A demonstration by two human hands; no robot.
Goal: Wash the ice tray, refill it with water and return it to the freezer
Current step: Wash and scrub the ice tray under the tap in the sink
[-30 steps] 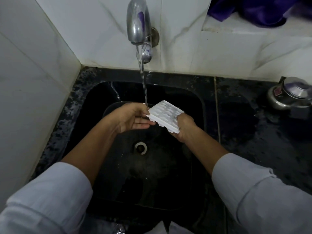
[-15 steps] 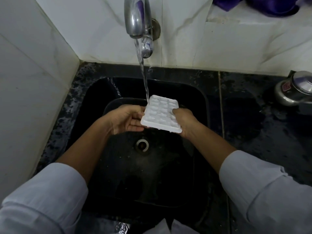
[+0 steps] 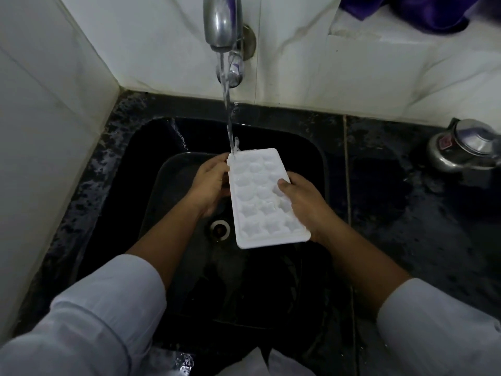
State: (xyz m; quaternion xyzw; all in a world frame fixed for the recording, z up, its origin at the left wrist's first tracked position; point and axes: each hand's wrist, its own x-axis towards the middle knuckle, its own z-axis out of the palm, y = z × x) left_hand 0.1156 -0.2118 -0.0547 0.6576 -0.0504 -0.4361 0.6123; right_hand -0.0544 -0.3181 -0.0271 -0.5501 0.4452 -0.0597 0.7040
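Black sink (image 3: 311, 158) beneath us, our left hand (image 3: 208, 185) and right hand (image 3: 303, 202) each grip a long edge of the tray (image 3: 263, 204), where water (image 3: 227, 118) striking its far corner may splash out or loosen wet fingers.

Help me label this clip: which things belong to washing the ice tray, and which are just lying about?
In use: ice tray, left hand, right hand, tap, water stream, sink.
Lying about: steel vessel on the counter, purple cloth on the ledge.
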